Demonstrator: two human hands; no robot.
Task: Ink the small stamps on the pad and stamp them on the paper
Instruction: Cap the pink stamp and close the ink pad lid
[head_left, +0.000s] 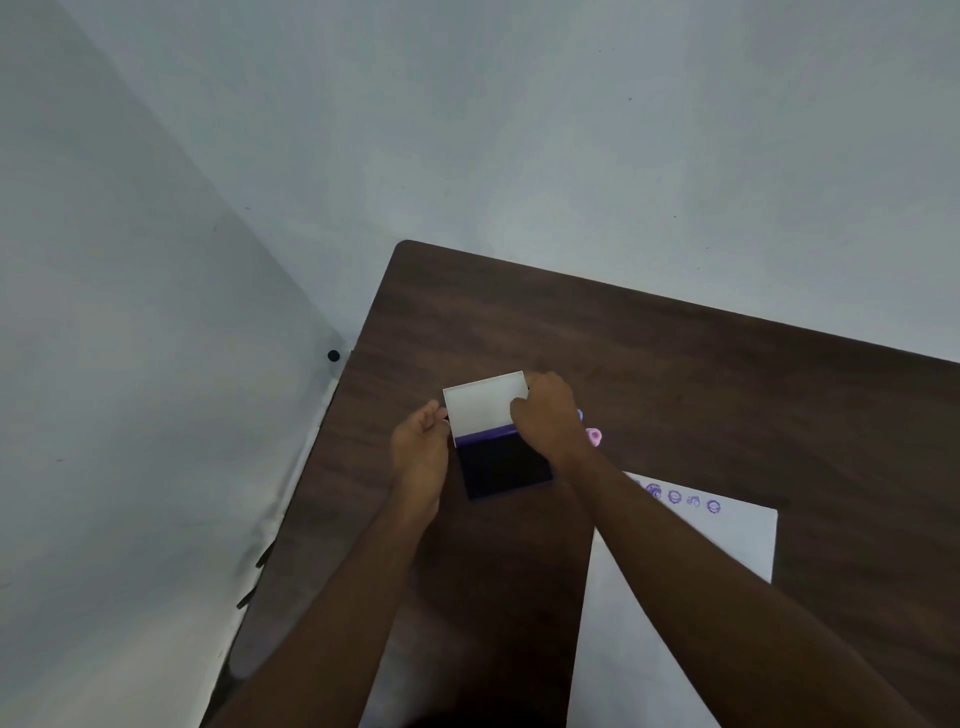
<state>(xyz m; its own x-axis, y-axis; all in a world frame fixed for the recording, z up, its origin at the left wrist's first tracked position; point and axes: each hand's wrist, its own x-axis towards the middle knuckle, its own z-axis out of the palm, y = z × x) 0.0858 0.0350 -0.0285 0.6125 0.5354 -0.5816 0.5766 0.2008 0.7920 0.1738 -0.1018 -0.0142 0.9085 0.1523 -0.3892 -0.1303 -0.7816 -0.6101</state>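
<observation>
My two bare forearms reach forward from the bottom of the view, over a dark brown wood-grain table (675, 374). Nearest me, on my right, a white sheet of paper (737, 540) lies flat on the tabletop; my right forearm crosses over it. Along its far edge runs a row of small purple stamp prints (674, 497), round marks set side by side.

Just beyond the paper, to its left, sits the ink pad (506, 465), its dark purple-black face open to view. Its white lid (485, 408) stands tilted up from the pad's far edge. My left hand (420, 452) is at the pad's left side, the fingers curled together near the lid's lower left corner; whether they pinch the lid or only touch it I cannot tell. My right hand (548, 415) is on the lid's right edge, fingers bent and closed onto it.

Just past my right hand, a small pink stamp (595, 435) shows on the table, and a bit of a blue stamp (580, 414) peeks out beside my knuckles, mostly hidden.

Farther on, the tabletop is bare wood up to its rounded far-left corner. Beyond and to the left lies a pale grey floor (519, 130), scuffed in places. A small black round object (333, 356) sits on it just off the table's left edge.
</observation>
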